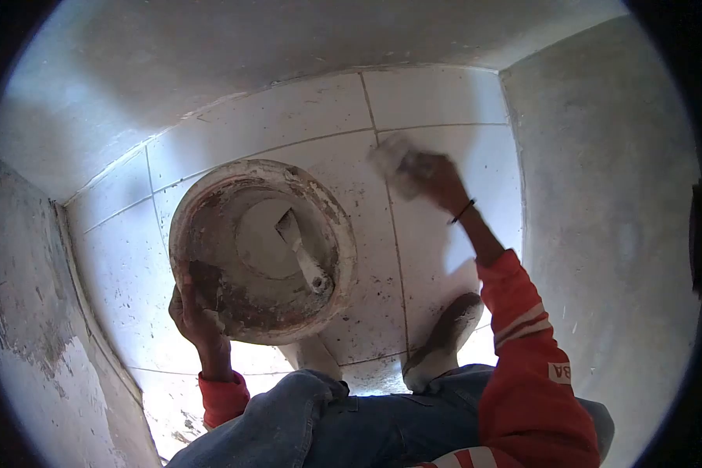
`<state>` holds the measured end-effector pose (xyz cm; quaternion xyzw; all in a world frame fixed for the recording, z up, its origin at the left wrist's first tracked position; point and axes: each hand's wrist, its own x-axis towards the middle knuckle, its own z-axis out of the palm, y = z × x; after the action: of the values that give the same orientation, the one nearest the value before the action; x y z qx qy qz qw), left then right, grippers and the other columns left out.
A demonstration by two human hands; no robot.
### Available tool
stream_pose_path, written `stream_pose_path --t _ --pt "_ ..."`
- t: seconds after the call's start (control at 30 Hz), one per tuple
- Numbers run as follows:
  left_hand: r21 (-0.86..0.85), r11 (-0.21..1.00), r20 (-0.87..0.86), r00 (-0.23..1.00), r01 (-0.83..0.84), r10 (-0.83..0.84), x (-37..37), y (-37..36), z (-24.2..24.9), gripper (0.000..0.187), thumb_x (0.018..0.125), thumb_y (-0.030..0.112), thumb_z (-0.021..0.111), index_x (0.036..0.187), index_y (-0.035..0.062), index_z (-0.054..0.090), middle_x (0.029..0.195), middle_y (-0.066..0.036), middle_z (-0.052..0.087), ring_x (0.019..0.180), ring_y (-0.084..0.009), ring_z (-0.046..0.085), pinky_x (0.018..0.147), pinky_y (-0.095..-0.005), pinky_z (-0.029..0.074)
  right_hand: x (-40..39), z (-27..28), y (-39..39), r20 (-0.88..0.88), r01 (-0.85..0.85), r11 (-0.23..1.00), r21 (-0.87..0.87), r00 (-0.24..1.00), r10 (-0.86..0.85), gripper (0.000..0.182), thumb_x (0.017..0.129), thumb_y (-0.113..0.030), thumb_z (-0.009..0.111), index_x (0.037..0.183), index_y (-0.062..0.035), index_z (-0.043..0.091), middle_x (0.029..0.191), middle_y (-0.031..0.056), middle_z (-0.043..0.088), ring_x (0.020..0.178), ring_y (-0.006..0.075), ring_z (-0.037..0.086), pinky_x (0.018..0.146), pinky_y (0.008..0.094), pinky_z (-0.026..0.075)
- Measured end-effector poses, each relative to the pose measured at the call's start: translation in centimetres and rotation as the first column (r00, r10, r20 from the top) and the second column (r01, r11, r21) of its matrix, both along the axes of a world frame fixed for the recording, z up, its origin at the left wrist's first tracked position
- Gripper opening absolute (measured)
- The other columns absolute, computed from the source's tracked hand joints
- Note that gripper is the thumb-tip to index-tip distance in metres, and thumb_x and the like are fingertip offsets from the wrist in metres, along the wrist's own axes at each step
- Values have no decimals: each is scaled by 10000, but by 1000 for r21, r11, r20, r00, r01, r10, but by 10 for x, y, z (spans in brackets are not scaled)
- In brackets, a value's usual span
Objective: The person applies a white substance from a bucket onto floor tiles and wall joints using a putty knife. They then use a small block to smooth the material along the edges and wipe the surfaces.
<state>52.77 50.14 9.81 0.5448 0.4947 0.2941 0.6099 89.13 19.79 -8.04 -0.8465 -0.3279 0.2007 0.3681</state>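
Note:
A round, mortar-crusted basin stands on the tiled floor left of centre. My left hand grips its near-left rim, fingers reaching over the inside wall. Inside the basin lies a putty knife, its blade pointing away from me and its pale, dirty handle toward the near-right wall. Off to the right, my right hand is closed around a pale greyish wad, smeared by motion; it looks like a rag, but I cannot be sure. That hand is apart from the basin and wears a dark bracelet.
White floor tiles with dark specks and grout lines spread around the basin. Grey plastered walls close in at the back, the right and the left. My boots stand close to the basin's near side.

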Motion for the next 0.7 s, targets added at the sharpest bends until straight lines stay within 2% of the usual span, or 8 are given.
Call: stream_pose_path --t 0.1,0.23,0.37,0.4,0.47,0.63,0.67,0.7 --pt "-48 998 -9 999 34 -35 0 4 2 402 1060 222 541 1365 -28 622 1207 -92 695 1046 -156 634 913 -303 489 -26 48 17 -42 -116 971 -211 993 110 257 903 -238 697 1108 -86 727 1045 166 755 1012 353 709 923 499 535" --pt "2 1000 -83 997 -4 4 3 1 7 394 1056 236 553 1332 -31 641 1187 -89 696 1028 -158 639 897 -308 493 62 27 -67 -345 581 800 148 788 -509 399 934 -401 714 1037 -15 723 931 90 740 817 175 721 633 343 593" --pt "-23 999 1 999 33 -33 -2 5 -2 403 1054 255 555 1317 -38 643 1169 -88 696 1031 -163 638 896 -315 495 97 -66 -157 323 309 946 98 889 -324 444 975 -432 647 1118 -16 710 926 106 739 722 178 715 503 332 590" --pt "-17 999 -43 998 35 -36 -3 6 -2 417 1056 269 547 1312 -45 644 1178 -95 693 1048 -175 637 913 -326 493 53 18 -94 -167 511 858 -60 842 -513 422 976 -405 645 1145 -24 713 946 127 741 743 194 725 480 301 579" --pt "-48 999 -38 999 27 -29 1 7 2 420 1056 275 544 1311 -43 644 1184 -98 691 1048 -182 639 918 -333 493 26 -61 -91 301 89 996 -17 950 -80 381 981 -380 629 1273 -145 695 1224 176 673 1039 384 660 955 518 506" --pt "16 996 -51 995 87 -87 11 8 2 419 1061 261 530 1333 -41 631 1203 -100 686 1069 -195 641 942 -346 491 -15 32 -25 -133 259 958 -125 952 -274 322 928 -320 690 1163 -101 718 1153 160 721 1080 358 671 931 504 525" --pt "15 996 -49 995 87 -86 9 10 0 419 1061 261 530 1333 -41 631 1203 -100 686 1069 -195 641 942 -346 491 17 -30 -62 64 321 938 128 941 -331 293 919 -301 698 1079 -56 722 1002 158 754 890 314 735 764 459 594" --pt "-4 997 -41 996 83 -83 4 12 -3 428 1063 260 523 1349 -42 621 1222 -107 682 1083 -201 637 954 -349 487 40 -6 -73 -296 591 776 219 798 -524 288 956 -313 698 1082 -55 722 873 98 736 655 184 687 526 330 558"
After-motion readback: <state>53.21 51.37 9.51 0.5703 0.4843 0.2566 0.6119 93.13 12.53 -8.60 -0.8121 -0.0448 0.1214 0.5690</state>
